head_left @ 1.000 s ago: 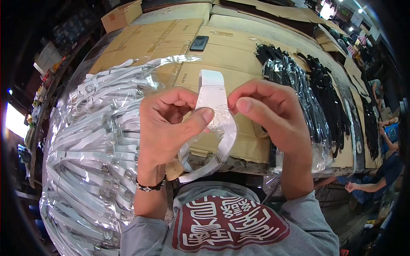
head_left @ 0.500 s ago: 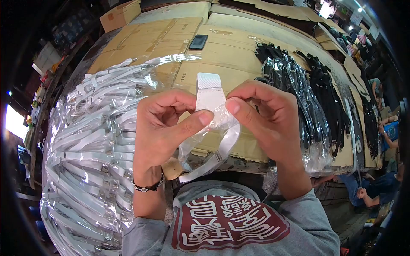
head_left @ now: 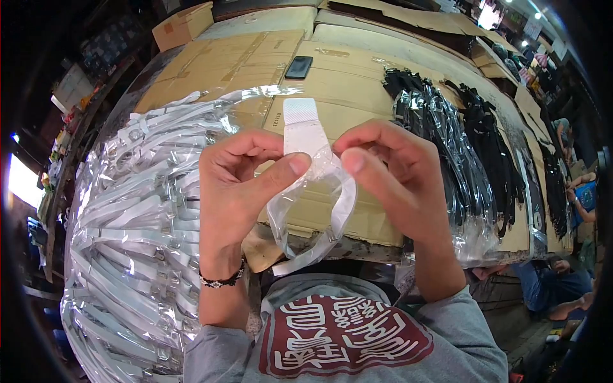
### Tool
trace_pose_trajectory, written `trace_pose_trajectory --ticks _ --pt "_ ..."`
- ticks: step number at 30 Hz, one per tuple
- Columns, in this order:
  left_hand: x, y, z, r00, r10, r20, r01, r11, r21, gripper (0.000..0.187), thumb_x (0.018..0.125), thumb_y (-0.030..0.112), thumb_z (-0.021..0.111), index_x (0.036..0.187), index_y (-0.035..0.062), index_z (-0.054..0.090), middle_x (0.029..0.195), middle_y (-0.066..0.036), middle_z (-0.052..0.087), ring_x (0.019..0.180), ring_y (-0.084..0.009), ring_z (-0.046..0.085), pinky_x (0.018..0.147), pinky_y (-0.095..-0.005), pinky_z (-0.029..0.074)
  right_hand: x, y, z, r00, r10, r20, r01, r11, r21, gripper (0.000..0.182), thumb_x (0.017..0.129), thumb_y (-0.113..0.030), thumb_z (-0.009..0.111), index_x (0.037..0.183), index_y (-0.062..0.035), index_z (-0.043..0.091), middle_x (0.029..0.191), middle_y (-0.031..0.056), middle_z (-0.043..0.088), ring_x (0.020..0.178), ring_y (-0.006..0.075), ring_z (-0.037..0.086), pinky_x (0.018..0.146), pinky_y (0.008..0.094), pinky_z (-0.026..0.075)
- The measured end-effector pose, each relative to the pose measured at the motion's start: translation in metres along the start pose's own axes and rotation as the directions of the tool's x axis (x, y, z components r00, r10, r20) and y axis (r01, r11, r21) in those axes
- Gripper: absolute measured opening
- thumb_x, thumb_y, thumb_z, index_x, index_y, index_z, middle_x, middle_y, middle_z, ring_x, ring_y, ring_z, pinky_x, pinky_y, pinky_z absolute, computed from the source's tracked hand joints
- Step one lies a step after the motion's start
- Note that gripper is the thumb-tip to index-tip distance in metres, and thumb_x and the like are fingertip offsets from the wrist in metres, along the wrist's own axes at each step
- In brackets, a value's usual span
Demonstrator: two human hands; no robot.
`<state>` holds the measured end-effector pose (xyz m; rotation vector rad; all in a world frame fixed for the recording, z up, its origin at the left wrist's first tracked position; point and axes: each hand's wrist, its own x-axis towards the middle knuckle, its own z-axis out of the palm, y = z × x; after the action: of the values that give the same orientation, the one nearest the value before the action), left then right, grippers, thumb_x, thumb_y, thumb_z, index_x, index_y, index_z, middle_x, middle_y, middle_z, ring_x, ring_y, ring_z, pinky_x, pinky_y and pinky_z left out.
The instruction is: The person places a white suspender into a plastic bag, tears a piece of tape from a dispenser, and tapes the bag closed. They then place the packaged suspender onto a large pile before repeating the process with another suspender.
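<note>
A pair of white suspenders is held up in front of my chest, its stitched joining patch and short ribbed elastic end pointing upward. My left hand is closed, pinching the patch between thumb and fingers at its left edge. On the other side, my right hand pinches the rim of a clear plastic bag at the patch's lower right. Below, the straps loop down inside the bag, and a metal adjuster shows faintly on the right strap. The fingertips behind the patch are hidden.
Many bagged white suspenders are heaped on the left. Bagged black suspenders lie in rows on the right. A phone rests on the cardboard-covered table. Other people sit at the far right.
The white patch has tilted to the left, and its top has risen out of the bag slightly. My right thumb has shifted a little; the strap loop hangs rounder.
</note>
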<state>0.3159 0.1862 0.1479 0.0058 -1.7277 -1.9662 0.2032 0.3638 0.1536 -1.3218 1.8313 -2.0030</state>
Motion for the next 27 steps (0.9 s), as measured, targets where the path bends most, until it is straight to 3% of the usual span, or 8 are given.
trace_pose_trajectory --ticks 4,7,16,25,27 --pt "0.004 0.011 0.005 0.996 0.092 0.018 -0.094 0.989 0.117 0.016 0.08 -0.005 0.079 0.094 -0.0028 0.072 0.095 -0.008 0.074 0.09 -0.0117 0.067 0.085 -0.0259 0.051 0.008 -0.002 0.002 0.993 -0.107 0.049 0.111 0.991 -0.074 0.012 0.086 -0.008 0.073 0.092 0.002 0.068 0.084 0.0042 0.069 0.078 0.009 0.062 0.074 0.0249 0.049" --pt "0.006 0.022 0.002 0.983 0.168 0.075 -0.178 0.972 0.152 0.015 0.08 -0.005 0.079 0.094 -0.0025 0.073 0.094 -0.008 0.074 0.091 -0.0117 0.066 0.087 -0.0267 0.049 0.011 -0.01 0.006 0.994 -0.103 0.024 0.103 0.994 -0.02 0.012 0.085 -0.007 0.073 0.092 0.0019 0.068 0.083 0.0038 0.068 0.077 0.0097 0.061 0.074 0.0246 0.048" --pt "0.008 0.039 0.001 0.968 0.158 0.196 -0.201 0.954 0.223 0.013 0.08 -0.007 0.078 0.092 -0.0033 0.072 0.091 -0.007 0.073 0.087 -0.0105 0.065 0.082 -0.0261 0.048 0.01 -0.01 0.01 0.983 -0.183 -0.031 0.184 0.983 0.028 0.01 0.085 -0.004 0.072 0.091 0.0037 0.07 0.082 0.005 0.068 0.075 0.0107 0.06 0.071 0.0254 0.047" --pt "0.011 0.037 0.002 0.965 0.164 0.203 -0.205 0.959 0.197 0.01 0.082 -0.006 0.078 0.09 -0.004 0.072 0.088 -0.007 0.073 0.085 -0.0097 0.063 0.08 -0.0252 0.048 0.008 -0.014 0.014 0.962 -0.242 -0.123 0.238 0.97 -0.049 0.008 0.085 -0.003 0.073 0.092 0.001 0.072 0.085 0.0084 0.071 0.077 0.0145 0.066 0.072 0.0269 0.05" --pt "0.011 0.038 0.005 0.967 0.167 0.193 -0.204 0.96 0.193 0.01 0.082 -0.004 0.078 0.09 -0.0037 0.072 0.087 -0.006 0.072 0.084 -0.0093 0.062 0.079 -0.025 0.047 0.008 -0.019 0.011 0.965 -0.247 -0.089 0.233 0.962 -0.139 0.008 0.085 -0.004 0.074 0.09 0.0013 0.07 0.083 0.0085 0.07 0.075 0.0159 0.067 0.07 0.0272 0.05"
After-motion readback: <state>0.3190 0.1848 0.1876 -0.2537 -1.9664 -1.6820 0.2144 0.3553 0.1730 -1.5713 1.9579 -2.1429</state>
